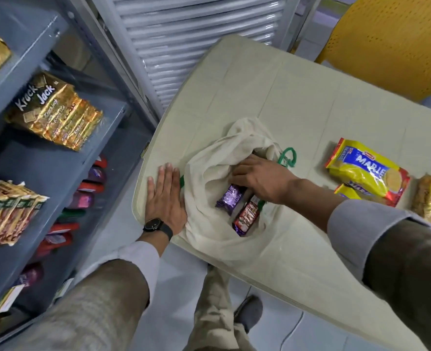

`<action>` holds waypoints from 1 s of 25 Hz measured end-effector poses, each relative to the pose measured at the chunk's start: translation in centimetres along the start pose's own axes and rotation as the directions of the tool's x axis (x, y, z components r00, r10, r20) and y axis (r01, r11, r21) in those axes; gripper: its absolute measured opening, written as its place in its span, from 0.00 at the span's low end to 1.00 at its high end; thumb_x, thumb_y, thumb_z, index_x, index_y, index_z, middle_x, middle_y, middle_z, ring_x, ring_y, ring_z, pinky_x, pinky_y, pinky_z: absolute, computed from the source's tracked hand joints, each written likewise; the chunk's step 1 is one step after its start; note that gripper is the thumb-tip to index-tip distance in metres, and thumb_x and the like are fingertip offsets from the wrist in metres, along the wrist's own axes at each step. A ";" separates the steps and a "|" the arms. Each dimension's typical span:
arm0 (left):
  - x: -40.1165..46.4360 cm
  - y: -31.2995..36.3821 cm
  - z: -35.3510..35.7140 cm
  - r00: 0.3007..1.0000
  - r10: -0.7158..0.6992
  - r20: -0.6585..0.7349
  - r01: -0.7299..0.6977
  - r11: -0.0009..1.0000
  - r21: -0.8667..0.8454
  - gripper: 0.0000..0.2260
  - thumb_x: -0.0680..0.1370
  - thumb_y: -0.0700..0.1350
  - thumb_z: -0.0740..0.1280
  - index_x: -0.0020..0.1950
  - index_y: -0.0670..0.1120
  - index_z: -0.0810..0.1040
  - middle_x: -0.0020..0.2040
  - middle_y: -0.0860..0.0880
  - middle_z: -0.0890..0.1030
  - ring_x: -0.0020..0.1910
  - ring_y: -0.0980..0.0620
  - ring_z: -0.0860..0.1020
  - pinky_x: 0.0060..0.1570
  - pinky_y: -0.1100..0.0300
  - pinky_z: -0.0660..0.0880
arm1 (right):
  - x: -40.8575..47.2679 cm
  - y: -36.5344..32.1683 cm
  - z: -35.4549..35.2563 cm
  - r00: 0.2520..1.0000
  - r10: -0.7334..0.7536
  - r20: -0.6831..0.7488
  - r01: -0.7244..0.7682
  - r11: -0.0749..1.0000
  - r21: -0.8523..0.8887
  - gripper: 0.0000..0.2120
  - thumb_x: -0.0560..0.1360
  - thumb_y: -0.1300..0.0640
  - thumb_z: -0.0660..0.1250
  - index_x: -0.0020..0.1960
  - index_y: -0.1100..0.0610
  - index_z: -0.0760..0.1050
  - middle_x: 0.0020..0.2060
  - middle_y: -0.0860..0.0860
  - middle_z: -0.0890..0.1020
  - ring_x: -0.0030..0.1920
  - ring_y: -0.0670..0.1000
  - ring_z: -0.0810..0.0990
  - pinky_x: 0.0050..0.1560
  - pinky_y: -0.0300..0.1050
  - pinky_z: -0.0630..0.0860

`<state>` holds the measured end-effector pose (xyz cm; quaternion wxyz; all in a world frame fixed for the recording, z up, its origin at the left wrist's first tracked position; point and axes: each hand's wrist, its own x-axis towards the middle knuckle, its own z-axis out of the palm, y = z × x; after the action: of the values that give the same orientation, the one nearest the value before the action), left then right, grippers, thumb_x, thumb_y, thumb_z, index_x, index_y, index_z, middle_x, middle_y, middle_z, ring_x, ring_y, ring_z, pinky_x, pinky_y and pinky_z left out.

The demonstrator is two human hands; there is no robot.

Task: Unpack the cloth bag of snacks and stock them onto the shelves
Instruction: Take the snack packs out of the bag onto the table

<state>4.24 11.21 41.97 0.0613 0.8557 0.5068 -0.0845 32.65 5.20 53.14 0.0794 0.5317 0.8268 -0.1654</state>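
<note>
Matt cloth bag (pixel 209 168), glossy foil pkts (pixel 57 115), metal shelves (pixel 44 160).

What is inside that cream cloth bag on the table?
In the cream cloth bag, two purple-wrapped snack packets show, and the right hand reaches in. Cloth folds hide anything deeper.

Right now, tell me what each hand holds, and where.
The left hand holds nothing; it presses flat on the cloth bag's edge. The right hand reaches into the bag over the purple packet; its grip is hidden.
</note>
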 end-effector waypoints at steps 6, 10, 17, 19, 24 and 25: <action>-0.1 0.0 0.5 1.000 -0.015 -0.021 0.014 1.000 -0.014 0.30 0.83 0.51 0.53 0.82 0.43 0.46 0.83 0.46 0.46 0.82 0.47 0.44 0.79 0.43 0.44 | -5.9 -3.5 0.5 0.843 0.192 -0.502 -0.146 0.981 0.130 0.17 0.79 0.63 0.63 0.67 0.60 0.79 0.61 0.57 0.82 0.62 0.61 0.79 0.71 0.59 0.69; -0.2 0.0 0.6 0.999 0.002 -0.035 -0.003 1.000 -0.028 0.31 0.82 0.50 0.53 0.82 0.43 0.46 0.83 0.45 0.47 0.82 0.46 0.46 0.79 0.42 0.45 | -14.2 -6.9 5.0 0.638 0.576 -0.511 -0.522 0.811 0.263 0.22 0.73 0.64 0.69 0.67 0.59 0.78 0.57 0.57 0.83 0.53 0.63 0.79 0.61 0.62 0.74; -0.2 -0.2 0.7 0.998 0.035 -0.057 -0.037 0.998 -0.044 0.33 0.78 0.50 0.51 0.82 0.42 0.47 0.83 0.42 0.50 0.82 0.42 0.49 0.78 0.40 0.46 | -20.3 -8.7 11.4 0.574 0.786 -0.228 -0.766 0.614 0.188 0.26 0.66 0.63 0.68 0.65 0.57 0.80 0.50 0.55 0.83 0.49 0.62 0.78 0.52 0.55 0.74; -0.1 -0.2 0.6 0.997 0.038 -0.060 -0.041 0.998 -0.042 0.34 0.78 0.51 0.52 0.82 0.42 0.47 0.83 0.42 0.50 0.82 0.42 0.48 0.79 0.40 0.46 | -19.9 -9.3 11.7 0.545 0.828 -0.129 -0.797 0.560 0.225 0.27 0.66 0.61 0.70 0.65 0.56 0.79 0.50 0.54 0.84 0.48 0.61 0.79 0.48 0.53 0.76; -0.3 0.0 0.5 0.998 0.032 -0.058 -0.034 0.999 -0.030 0.34 0.79 0.48 0.57 0.82 0.42 0.47 0.83 0.42 0.49 0.82 0.43 0.48 0.79 0.41 0.45 | -20.6 -11.5 12.3 0.535 0.838 -0.108 -0.754 0.532 0.386 0.30 0.66 0.59 0.73 0.68 0.61 0.76 0.55 0.57 0.83 0.52 0.61 0.79 0.54 0.54 0.78; -0.3 0.1 0.4 0.997 0.038 -0.060 -0.040 0.999 -0.036 0.34 0.78 0.48 0.55 0.82 0.42 0.47 0.83 0.42 0.50 0.82 0.42 0.48 0.79 0.41 0.45 | -20.2 -11.5 11.7 0.531 0.828 -0.181 -0.725 0.554 0.408 0.29 0.67 0.59 0.72 0.68 0.61 0.76 0.56 0.57 0.83 0.54 0.60 0.78 0.58 0.55 0.78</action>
<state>4.13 10.83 41.64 0.0639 0.8663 0.4931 -0.0483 30.25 -20.58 50.62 -0.0815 0.8719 0.4650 -0.1299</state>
